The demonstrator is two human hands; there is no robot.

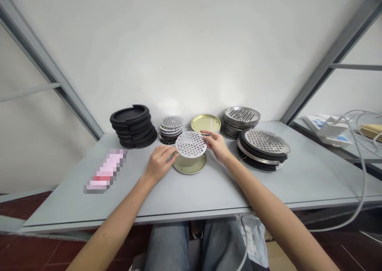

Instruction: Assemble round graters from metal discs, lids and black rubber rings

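Observation:
A thin white disc with patterned holes (191,144) is held tilted above a shallow gold-coloured round lid (190,165) on the grey table. My right hand (217,145) pinches the disc's right edge. At its left side is my left hand (159,161), with its thumb and fingers near the disc's edge and the lid's rim. Behind stand a small stack of perforated discs (171,128) and gold lids (205,123).
Black rings (130,125) are piled at the back left, metal grated discs (241,119) at the back right. Nearer on the right sits a pile of assembled black-rimmed plates (264,147). A blurred pink object (109,167) lies left. A white cable (362,175) hangs right.

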